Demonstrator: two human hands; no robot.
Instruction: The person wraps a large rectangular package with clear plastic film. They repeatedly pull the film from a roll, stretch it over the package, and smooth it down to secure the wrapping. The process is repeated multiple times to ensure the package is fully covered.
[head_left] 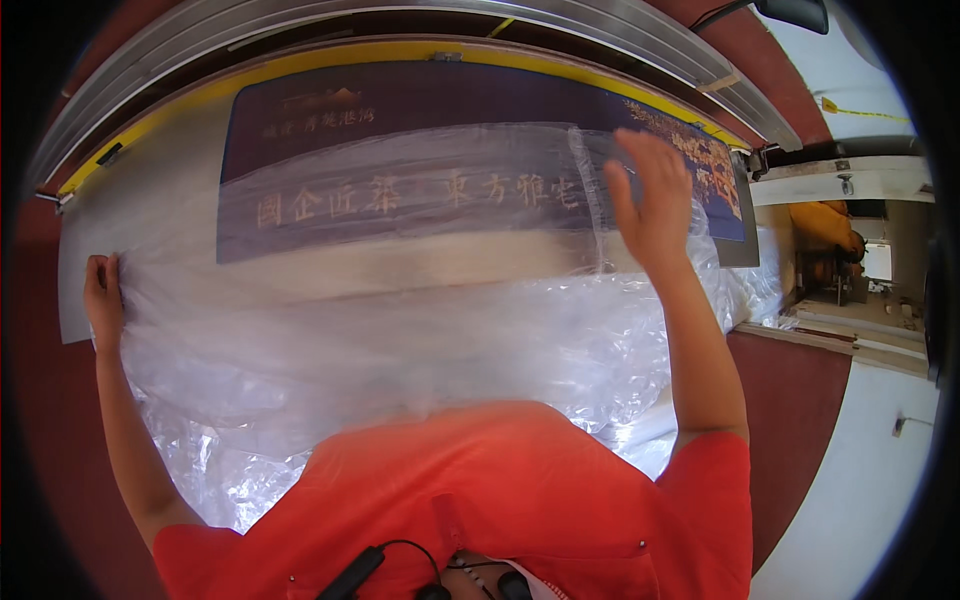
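Head view: one long worktop (pixel 150 150) with a yellow far edge carries a single dark blue printed poster (pixel 420 110) and one big sheet of clear plastic film (pixel 400 320) spread over it. The film already covers the poster's near half; its far strip by the worktop's far edge is bare. The left hand (pixel 102 300) pinches the film at the worktop's left edge. The right hand (pixel 652 195), fingers spread, presses flat on the film near the far right corner.
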